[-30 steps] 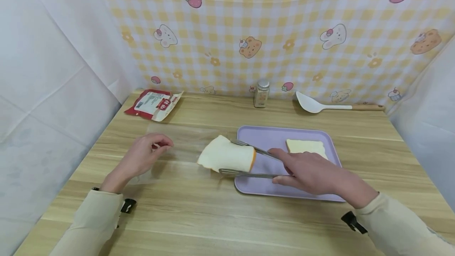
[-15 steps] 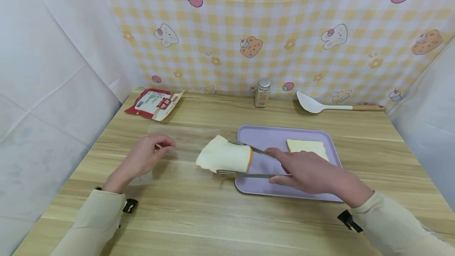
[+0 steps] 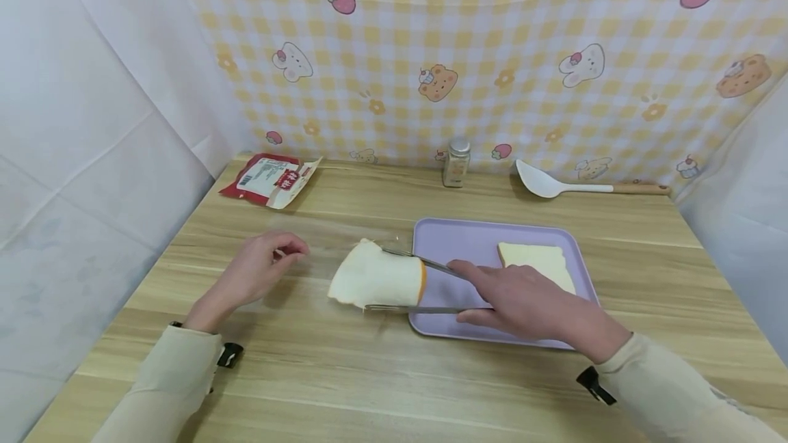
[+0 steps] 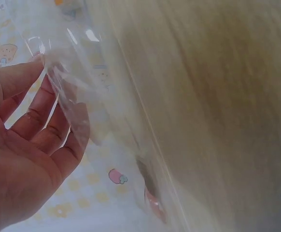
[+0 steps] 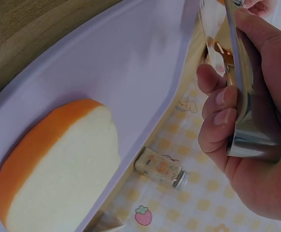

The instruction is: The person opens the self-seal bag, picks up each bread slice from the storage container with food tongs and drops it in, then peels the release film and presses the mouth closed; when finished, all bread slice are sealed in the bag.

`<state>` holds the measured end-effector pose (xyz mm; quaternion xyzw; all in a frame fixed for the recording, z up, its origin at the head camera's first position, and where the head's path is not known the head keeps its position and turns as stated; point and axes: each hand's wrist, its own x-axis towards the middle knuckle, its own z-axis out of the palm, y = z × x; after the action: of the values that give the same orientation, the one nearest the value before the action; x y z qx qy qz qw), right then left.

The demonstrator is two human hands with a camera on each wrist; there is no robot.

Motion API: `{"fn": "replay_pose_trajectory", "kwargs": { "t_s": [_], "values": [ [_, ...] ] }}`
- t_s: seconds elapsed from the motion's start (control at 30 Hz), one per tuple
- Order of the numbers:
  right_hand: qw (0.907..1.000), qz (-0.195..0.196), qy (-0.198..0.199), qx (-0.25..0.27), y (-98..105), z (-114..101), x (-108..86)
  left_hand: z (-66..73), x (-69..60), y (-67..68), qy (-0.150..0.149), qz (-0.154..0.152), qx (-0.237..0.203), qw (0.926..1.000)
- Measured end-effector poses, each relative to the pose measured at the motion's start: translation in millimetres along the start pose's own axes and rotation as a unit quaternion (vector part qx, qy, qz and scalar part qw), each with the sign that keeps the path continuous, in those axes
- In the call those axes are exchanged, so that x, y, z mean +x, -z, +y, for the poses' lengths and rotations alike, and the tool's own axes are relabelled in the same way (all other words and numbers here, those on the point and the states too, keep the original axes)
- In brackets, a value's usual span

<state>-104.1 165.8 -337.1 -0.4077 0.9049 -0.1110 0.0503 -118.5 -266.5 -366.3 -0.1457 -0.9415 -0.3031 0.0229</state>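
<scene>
Holding the metal tongs (image 3: 446,310) in your right hand (image 3: 523,303), you are wrapping thumb and fingers round their arms and clasping a bread slice (image 3: 378,277) between the two tips. The slice is curving between them; in the head view its orange-crusted end is overlapping the left edge of the lilac tray (image 3: 455,238), while the rest is reaching out leftward past that edge.

Your left hand (image 3: 261,269) is pinching the edge of a clear plastic bag (image 3: 320,256), the other fingers bending loosely. The film is spreading toward the slice, though how much of the bread it is covering cannot be told.

A second bread slice (image 3: 538,265) is lying on the right part of the tray, partly hidden by your right hand. Along the back of the wood-grain table (image 3: 345,374), a red and white packet (image 3: 271,180) is lying at the left, a small jar (image 3: 456,164) is standing upright near the middle, and a white spatula (image 3: 591,188) is resting at the right.
</scene>
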Motion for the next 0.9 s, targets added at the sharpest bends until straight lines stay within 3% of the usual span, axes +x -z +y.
{"fn": "replay_pose_trajectory", "kwargs": {
  "t_s": [0.27,0.5,0.9],
  "values": [
    [0.9994,-0.01,-0.017,0.03,-6,4,-1.2,-2.0,-1.6,0.8,-0.004,0.011,-0.015,0.9998],
    [0.9997,0.0,-0.001,0.026,-11,5,3.7,0.2,-0.7,0.9,-0.001,-0.005,-0.017,0.9998],
    [0.9999,-0.007,-0.001,0.01,-17,-1,14.2,4.8,-2.1,-0.8,0.007,0.002,-0.026,0.9996]
  ]
}}
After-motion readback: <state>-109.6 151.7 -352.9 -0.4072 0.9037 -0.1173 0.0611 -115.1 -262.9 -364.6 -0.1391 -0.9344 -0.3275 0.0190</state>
